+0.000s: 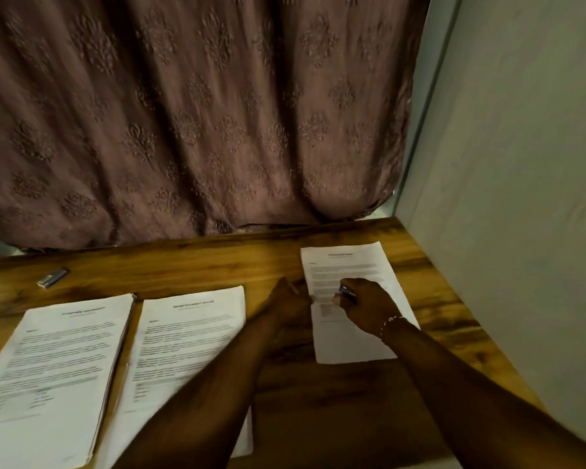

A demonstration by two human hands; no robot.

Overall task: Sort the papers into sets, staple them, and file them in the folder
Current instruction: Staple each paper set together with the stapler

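Note:
Three sets of printed white papers lie on the wooden table point(318, 418): a left stack point(48, 374), a middle stack point(183, 360) and a right set point(352, 340) near the wall. My right hand point(366, 304) is over the right set and grips a small purple stapler point(345, 293). My left hand point(290, 301) pinches the left edge of that right set, beside the stapler. A dark edge runs along the right side of the left stack; I cannot tell whether it is a folder.
A small grey and purple object point(52, 277), like a staple box, lies at the table's far left. A patterned brown curtain point(190, 113) hangs behind the table. A pale wall point(521, 198) bounds the right side.

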